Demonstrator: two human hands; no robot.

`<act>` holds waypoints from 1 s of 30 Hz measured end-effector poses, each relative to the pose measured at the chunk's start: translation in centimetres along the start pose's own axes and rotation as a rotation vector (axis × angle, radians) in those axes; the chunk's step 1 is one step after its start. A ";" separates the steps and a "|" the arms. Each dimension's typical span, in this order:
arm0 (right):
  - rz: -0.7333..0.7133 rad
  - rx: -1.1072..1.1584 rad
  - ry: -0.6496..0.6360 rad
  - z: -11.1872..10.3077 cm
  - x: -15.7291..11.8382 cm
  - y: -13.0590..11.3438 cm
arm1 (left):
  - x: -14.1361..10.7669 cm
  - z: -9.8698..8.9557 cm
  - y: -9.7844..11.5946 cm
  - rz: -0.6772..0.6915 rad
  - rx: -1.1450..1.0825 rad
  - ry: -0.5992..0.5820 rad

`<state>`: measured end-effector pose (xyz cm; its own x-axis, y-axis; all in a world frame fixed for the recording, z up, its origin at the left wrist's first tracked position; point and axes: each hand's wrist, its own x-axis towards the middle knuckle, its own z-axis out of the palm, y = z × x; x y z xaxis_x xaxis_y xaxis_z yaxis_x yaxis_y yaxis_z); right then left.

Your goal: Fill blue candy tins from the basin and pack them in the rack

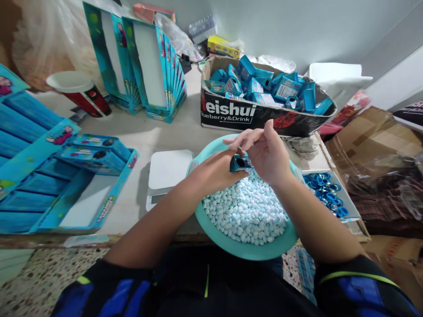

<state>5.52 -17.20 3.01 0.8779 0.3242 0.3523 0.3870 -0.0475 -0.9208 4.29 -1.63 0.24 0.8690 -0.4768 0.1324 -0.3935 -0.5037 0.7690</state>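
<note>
My left hand [216,172] is closed around a small blue candy box [240,163], partly hidden by its fingers, with a dark round hole showing. Just right of it my right hand [269,154] is turned palm up, fingers stretched toward the box and thumb raised. Nothing shows on the visible part of that palm. Both hands are over a turquoise basin [246,252] filled with pale blue-white candies [247,213]. Left of the basin sits a white kitchen scale [170,169], partly behind my left forearm.
Behind the basin, a black cardboard box [261,116] holds many blue candy boxes [286,88]. Blue ring-shaped caps [325,189] fill a tray at right. At left lie a display tray [110,207] with packed boxes, a red cup [89,99] and upright display cartons [150,66].
</note>
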 end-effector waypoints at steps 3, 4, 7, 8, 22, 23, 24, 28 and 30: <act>0.032 -0.025 -0.032 -0.3 0.0 -0.3 | 0.0 0.0 0.0 -0.006 -0.013 0.011; 0.037 -0.027 -0.043 -0.4 0.0 -0.3 | 0.0 0.0 0.1 -0.022 -0.016 0.014; 0.029 -0.013 -0.083 -0.5 -0.2 -0.2 | 0.1 -0.1 0.2 -0.091 -0.047 0.045; 0.030 -0.016 -0.096 -0.5 -0.3 -0.2 | 0.1 -0.1 0.1 -0.120 -0.063 0.053; -0.021 -0.209 -0.060 -1.5 -0.7 -0.6 | 0.6 0.1 -0.7 -0.196 -0.160 0.193; -0.035 -0.228 -0.108 -1.5 -0.8 -0.8 | 0.6 0.0 -0.7 -0.210 -0.150 0.185; -0.053 -0.245 -0.156 -1.4 -1.0 -0.9 | 0.5 0.0 -0.7 -0.217 -0.153 0.173; -0.110 -0.294 -0.201 -1.1 -1.2 -0.8 | 0.2 -0.1 -0.8 -0.136 -0.197 0.181; -0.134 -0.295 -0.125 -1.0 -1.1 -0.6 | 0.1 -0.1 -0.8 -0.099 -0.229 0.204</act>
<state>4.65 -18.50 3.34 0.7798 0.4582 0.4265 0.5770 -0.2617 -0.7737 4.76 -1.21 -0.23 0.9510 -0.2679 0.1546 -0.2465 -0.3544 0.9020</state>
